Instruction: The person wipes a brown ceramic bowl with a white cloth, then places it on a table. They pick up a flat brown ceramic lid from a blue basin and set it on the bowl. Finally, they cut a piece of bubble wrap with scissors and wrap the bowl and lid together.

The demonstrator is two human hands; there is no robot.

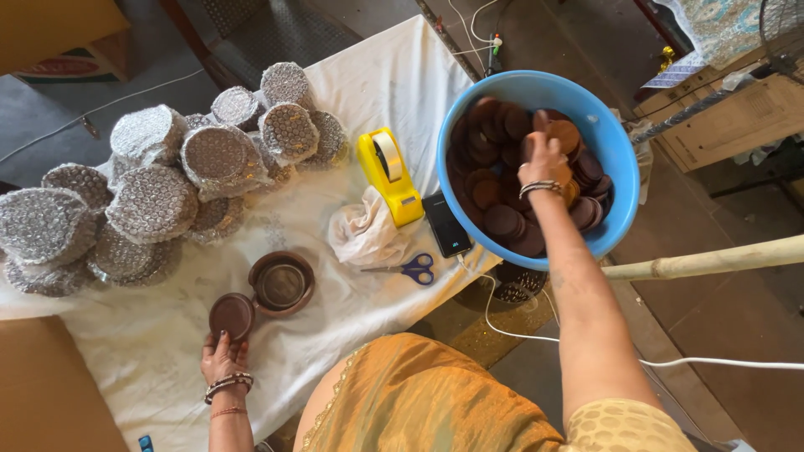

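White cloth (167,335) over table, bubble-wrapped rounds (151,192) heaped at far left. Left hand (223,358), fingers loosely spread, touching flat brown lid (231,315) beside open bowl (281,284). Right hand (545,161) in blue tub (615,142), closed on brown disc (563,134). Discs probably stiff, light, chippable; best gripped by rim. Round, no long axis; lid faced up.

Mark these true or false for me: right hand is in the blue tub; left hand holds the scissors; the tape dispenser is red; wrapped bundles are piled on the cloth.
1. The right hand is inside the blue tub of brown discs: true.
2. The left hand holds the scissors: false; it touches a brown lid, and the scissors lie apart on the white cloth.
3. The tape dispenser is red: false; it is yellow.
4. Bubble-wrapped bundles are piled on the cloth: true.
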